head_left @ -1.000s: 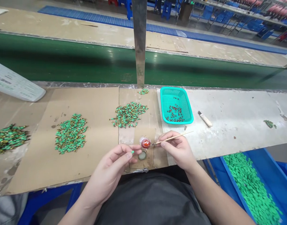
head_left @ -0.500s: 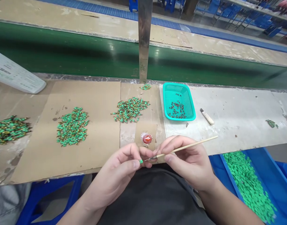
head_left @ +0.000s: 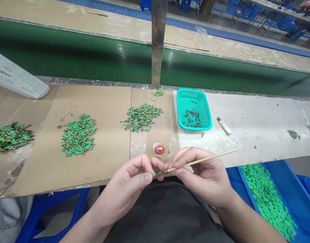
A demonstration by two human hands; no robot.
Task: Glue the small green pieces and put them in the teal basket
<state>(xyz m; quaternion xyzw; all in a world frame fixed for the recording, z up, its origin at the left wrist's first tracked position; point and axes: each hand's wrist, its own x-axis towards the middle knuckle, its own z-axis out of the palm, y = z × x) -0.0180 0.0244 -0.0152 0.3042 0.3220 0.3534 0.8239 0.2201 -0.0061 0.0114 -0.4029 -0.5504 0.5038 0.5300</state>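
Observation:
Between thumb and fingertips, my left hand (head_left: 134, 182) pinches a small green piece (head_left: 153, 174). My right hand (head_left: 202, 175) grips a thin brush with a pale wooden handle (head_left: 210, 157), its fine tip at or close to the green piece; actual contact is too small to tell. Just beyond my fingers, a small round container with red contents (head_left: 159, 149) rests on a cardboard patch. Piles of small green and gold-brown pieces lie further off, one in the middle (head_left: 142, 117), one on the left cardboard (head_left: 79, 135) and one at the far left (head_left: 11, 137).
A turquoise basket (head_left: 208, 125) holds small dark pieces. Right of it lies a short flat brush (head_left: 224, 126). A blue bin (head_left: 293, 182) with green pieces stands below the table's right edge. A metal post (head_left: 158, 44) rises behind, and a pale container (head_left: 20, 79) leans in at left.
The brush and both hands have shifted very slightly, and the brush's rear end sits a little further right. The whole view has moved slightly. Both grips are the same.

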